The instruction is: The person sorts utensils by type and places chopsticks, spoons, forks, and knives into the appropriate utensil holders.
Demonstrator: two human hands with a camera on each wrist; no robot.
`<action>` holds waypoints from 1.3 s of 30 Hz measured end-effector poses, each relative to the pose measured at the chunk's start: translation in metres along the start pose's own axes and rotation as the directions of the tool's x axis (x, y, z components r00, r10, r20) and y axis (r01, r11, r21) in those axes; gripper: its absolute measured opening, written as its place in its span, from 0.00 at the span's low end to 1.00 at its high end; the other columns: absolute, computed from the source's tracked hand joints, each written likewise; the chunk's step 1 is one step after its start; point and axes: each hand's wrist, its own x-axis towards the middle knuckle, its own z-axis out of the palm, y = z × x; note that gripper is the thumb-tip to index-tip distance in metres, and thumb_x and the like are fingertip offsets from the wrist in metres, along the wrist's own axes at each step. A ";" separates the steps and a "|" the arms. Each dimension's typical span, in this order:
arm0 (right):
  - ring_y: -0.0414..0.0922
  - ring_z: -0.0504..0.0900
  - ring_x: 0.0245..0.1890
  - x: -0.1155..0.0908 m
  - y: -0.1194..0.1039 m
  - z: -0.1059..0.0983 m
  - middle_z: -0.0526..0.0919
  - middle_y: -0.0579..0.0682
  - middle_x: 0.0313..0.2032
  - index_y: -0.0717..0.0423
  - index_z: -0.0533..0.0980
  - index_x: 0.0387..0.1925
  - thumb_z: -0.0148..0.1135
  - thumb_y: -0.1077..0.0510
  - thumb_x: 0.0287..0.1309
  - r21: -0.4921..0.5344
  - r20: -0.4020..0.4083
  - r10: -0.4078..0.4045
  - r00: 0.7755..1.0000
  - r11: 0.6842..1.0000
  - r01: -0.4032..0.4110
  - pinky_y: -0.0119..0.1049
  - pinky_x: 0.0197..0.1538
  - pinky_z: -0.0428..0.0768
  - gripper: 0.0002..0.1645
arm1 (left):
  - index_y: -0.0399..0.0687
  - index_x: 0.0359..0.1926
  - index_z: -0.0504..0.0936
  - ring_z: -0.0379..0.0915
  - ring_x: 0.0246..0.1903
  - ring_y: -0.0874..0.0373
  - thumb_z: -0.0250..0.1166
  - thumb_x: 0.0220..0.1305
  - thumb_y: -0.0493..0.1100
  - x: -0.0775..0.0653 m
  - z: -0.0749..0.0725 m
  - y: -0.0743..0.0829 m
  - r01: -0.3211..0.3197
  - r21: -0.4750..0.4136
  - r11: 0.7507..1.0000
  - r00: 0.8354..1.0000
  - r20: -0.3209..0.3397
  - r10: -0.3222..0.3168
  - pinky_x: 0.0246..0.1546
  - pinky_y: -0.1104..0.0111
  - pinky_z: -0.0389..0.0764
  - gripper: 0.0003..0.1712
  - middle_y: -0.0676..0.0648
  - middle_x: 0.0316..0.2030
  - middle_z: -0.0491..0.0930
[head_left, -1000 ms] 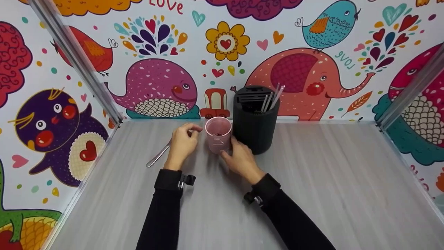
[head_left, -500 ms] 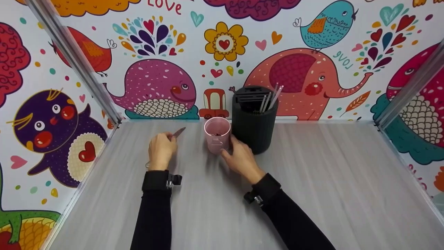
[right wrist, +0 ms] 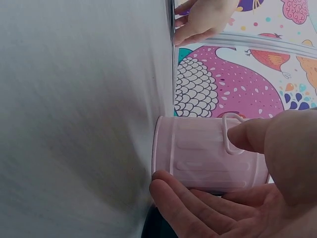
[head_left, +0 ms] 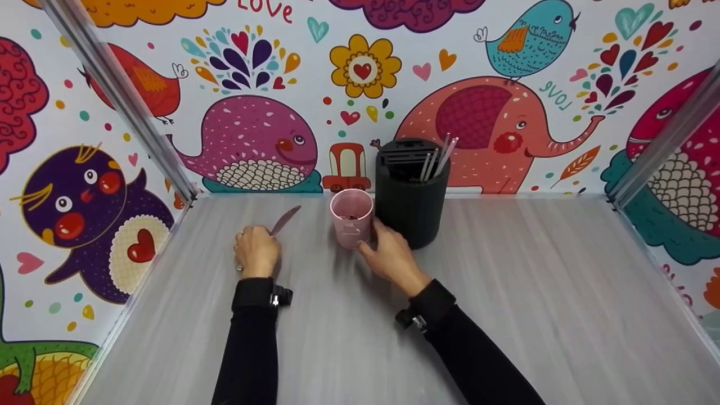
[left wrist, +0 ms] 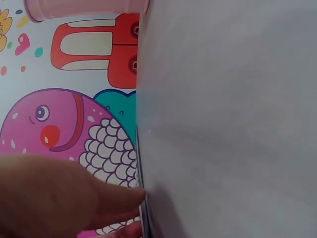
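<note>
My left hand (head_left: 257, 250) holds a table knife (head_left: 287, 219) low at the table, left of the cup. Its blade sticks out past the fingers toward the back wall, and a bit of handle end shows at the wrist side. In the left wrist view the thumb (left wrist: 121, 196) presses against the knife's thin edge. A pink cup (head_left: 350, 239) with ribbed sides stands upright, something small and dark inside it. My right hand (head_left: 391, 256) grips this cup from the right; in the right wrist view the thumb lies on its small loop handle (right wrist: 227, 141).
Close behind the right hand stands a dark utensil holder (head_left: 413, 216) with a slotted top and several clear straws (head_left: 436, 163). A patterned wall (head_left: 253, 140) runs along the back edge of the grey table (head_left: 534, 292), with side panels left and right.
My left hand has moved left, away from the cup, and down over the knife, which it now holds. More of the blade shows than half a second ago. The right hand stays on the cup.
</note>
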 end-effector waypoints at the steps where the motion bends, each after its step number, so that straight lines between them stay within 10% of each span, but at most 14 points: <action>1: 0.59 0.78 0.76 0.000 0.000 0.000 0.77 0.65 0.76 0.63 0.64 0.84 0.68 0.49 0.75 0.001 0.002 0.000 1.000 1.000 0.000 0.56 0.81 0.74 0.46 | 0.28 0.42 0.89 0.79 0.57 0.25 0.60 0.72 0.35 0.000 0.000 0.000 -0.001 -0.003 1.000 1.000 -0.003 0.001 0.63 0.35 0.78 0.13 0.25 0.52 0.85; 15: 0.58 0.78 0.77 0.000 -0.001 -0.002 0.76 0.64 0.77 0.63 0.63 0.84 0.68 0.51 0.75 0.021 0.003 -0.035 0.999 0.999 0.035 0.54 0.81 0.74 0.46 | 0.37 0.30 0.82 0.83 0.54 0.27 0.59 0.69 0.35 0.004 -0.006 0.003 0.052 0.016 0.999 0.983 0.173 -0.054 0.58 0.39 0.82 0.10 0.29 0.47 0.88; 26: 0.58 0.78 0.77 0.000 0.000 -0.001 0.76 0.64 0.77 0.62 0.63 0.84 0.68 0.50 0.75 0.020 0.005 -0.024 1.000 1.000 0.024 0.54 0.81 0.74 0.46 | 0.37 0.59 0.86 0.83 0.59 0.35 0.62 0.71 0.35 0.001 -0.001 0.017 -0.073 -0.115 0.991 0.978 0.184 0.093 0.64 0.44 0.82 0.18 0.33 0.56 0.87; 33: 0.58 0.77 0.77 0.000 0.001 -0.002 0.76 0.63 0.77 0.62 0.63 0.84 0.68 0.49 0.75 0.019 0.011 -0.026 1.000 0.999 0.026 0.54 0.81 0.74 0.46 | 0.42 0.56 0.81 0.86 0.55 0.43 0.63 0.81 0.37 0.000 -0.008 0.038 -0.208 -0.509 0.835 0.974 -0.027 0.226 0.64 0.47 0.83 0.08 0.39 0.51 0.89; 39: 0.57 0.78 0.77 -0.001 0.002 -0.004 0.76 0.63 0.77 0.62 0.63 0.85 0.69 0.50 0.75 0.015 0.014 -0.029 0.999 0.999 0.028 0.54 0.81 0.75 0.46 | 0.43 0.54 0.82 0.90 0.52 0.47 0.66 0.81 0.38 -0.004 -0.019 0.058 -0.307 -0.632 0.712 0.945 -0.113 0.307 0.60 0.49 0.88 0.07 0.43 0.49 0.94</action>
